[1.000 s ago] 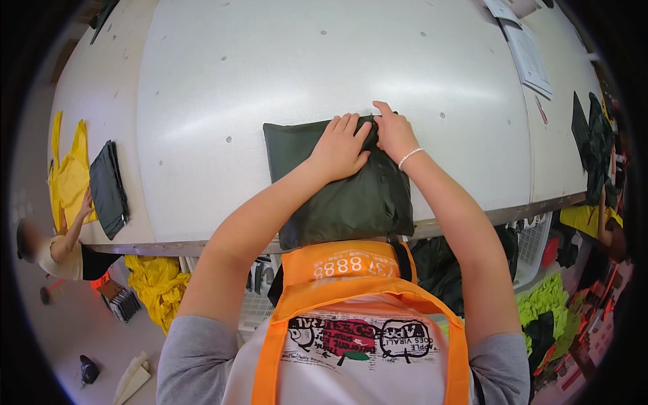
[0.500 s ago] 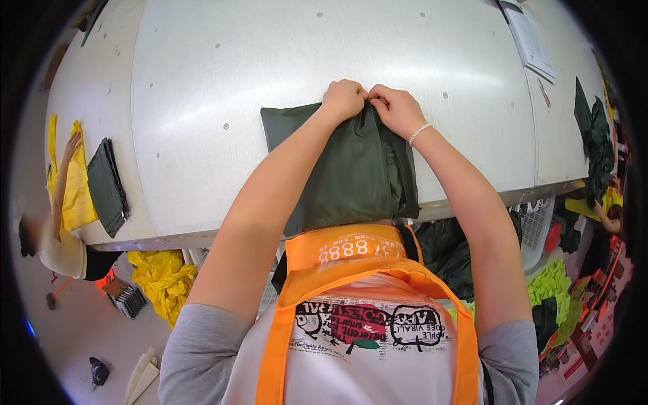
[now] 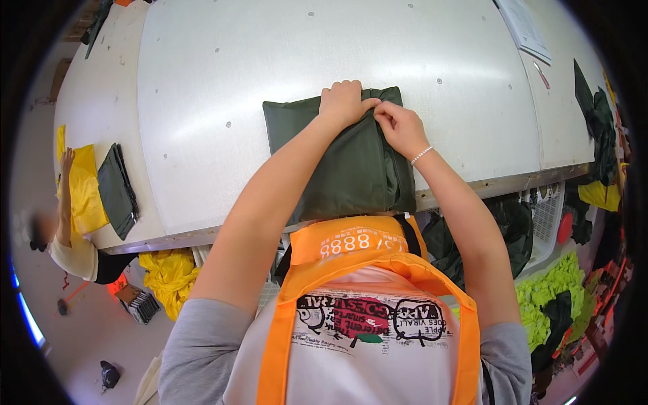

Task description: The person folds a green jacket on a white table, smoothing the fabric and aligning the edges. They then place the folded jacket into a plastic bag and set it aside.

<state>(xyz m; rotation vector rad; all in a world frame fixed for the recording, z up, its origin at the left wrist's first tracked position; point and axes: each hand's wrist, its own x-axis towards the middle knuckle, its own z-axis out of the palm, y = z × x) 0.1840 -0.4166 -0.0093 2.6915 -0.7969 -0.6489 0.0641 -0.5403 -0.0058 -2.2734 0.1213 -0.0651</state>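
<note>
A folded piece of dark green, smooth fabric [image 3: 334, 169] lies on the table at its near edge, just in front of me. My left hand [image 3: 343, 103] lies over the far part of the bundle, fingers curled on the cloth and thumb stretched toward the right. Close beside that thumb, my right hand [image 3: 403, 128] pinches a fold of the same fabric between thumb and fingertips. A far right corner of the cloth shows beyond both hands. Creased layers run down its right side. What lies inside the folds is hidden.
Left, a co-worker's hand [image 3: 67, 160] rests by yellow fabric [image 3: 86, 192], next to a dark green stack [image 3: 117, 192]. Papers [image 3: 525, 30] and a small red-handled tool [image 3: 542, 75] lie at the far right. Below the table edge stands a white crate [image 3: 547, 219].
The far right part of the fabric now lies flat beyond my hands. My left hand has spread over the cloth, and my right hand has come slightly nearer, still pinching.
</note>
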